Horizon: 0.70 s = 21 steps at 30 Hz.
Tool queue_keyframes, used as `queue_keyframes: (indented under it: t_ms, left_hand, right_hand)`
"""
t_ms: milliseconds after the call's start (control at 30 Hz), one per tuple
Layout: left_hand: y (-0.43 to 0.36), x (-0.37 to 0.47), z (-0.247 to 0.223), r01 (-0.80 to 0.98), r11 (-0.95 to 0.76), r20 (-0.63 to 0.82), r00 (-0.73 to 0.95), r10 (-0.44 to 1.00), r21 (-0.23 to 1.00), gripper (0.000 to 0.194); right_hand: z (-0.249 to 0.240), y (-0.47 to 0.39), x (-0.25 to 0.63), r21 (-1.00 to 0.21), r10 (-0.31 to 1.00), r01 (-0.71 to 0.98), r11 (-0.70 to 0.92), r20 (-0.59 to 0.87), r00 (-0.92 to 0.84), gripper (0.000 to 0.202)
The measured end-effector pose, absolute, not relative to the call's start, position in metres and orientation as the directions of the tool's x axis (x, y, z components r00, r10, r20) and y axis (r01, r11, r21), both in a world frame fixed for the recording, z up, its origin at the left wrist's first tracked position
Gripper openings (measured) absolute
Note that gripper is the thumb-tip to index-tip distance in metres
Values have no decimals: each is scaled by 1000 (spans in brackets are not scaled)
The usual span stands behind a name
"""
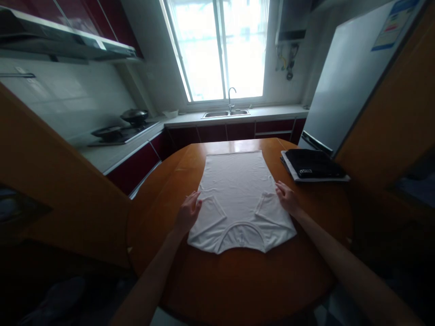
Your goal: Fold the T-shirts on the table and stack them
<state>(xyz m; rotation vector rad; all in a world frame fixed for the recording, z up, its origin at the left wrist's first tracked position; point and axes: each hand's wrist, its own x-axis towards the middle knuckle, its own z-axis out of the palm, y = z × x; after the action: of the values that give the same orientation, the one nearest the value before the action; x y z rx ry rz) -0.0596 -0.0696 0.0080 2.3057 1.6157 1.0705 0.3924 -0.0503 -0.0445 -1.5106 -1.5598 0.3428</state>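
Left hand (189,213): open, touching white shirt (238,181) | right hand (287,198): open, touching its other side | between hands: shirt lies flat | past right hand: folded clothes (312,164)

Glare floods the window (200,50); the lower corners sink into shadow.

Daylight fills a home kitchen through a wide window (200,50), with a double-basin sink (217,114) and a curved faucet (230,98) set in the pale countertop (190,118) below it. Dark red cabinets (212,133) line the counter under the window. To the window's left, a range hood (68,41) hangs above a cooktop (131,133) bearing two pans (135,116). To its right are a wall-mounted unit (292,20) with pipes underneath and, nearer the camera, a tall refrigerator (350,77) bearing a label (394,23). A rounded wooden table (238,285) stands across from the window.
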Motion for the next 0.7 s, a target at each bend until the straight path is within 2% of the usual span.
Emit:
queue_keyframes:
  t_ms: [133,300,500,700]
  left_hand:
    - [-95,-66,5,757,-440,478,193,857,483,49]
    - [-145,-80,-8,729,-473,435,264,861,495,43]
    - [-190,-91,-10,713,-562,426,392,815,420,31]
    - [-195,-86,-6,700,-596,417,442,794,393,28]
  right_hand:
    - [-41,-69,394,-730,880,630,265,450,151,51]
    - [-39,-119,392,-751,891,599,277,434,131,47]
    - [-38,-181,386,-715,885,615,333,462,58,41]
    - [-37,-205,381,-704,867,645,297,481,126,40]
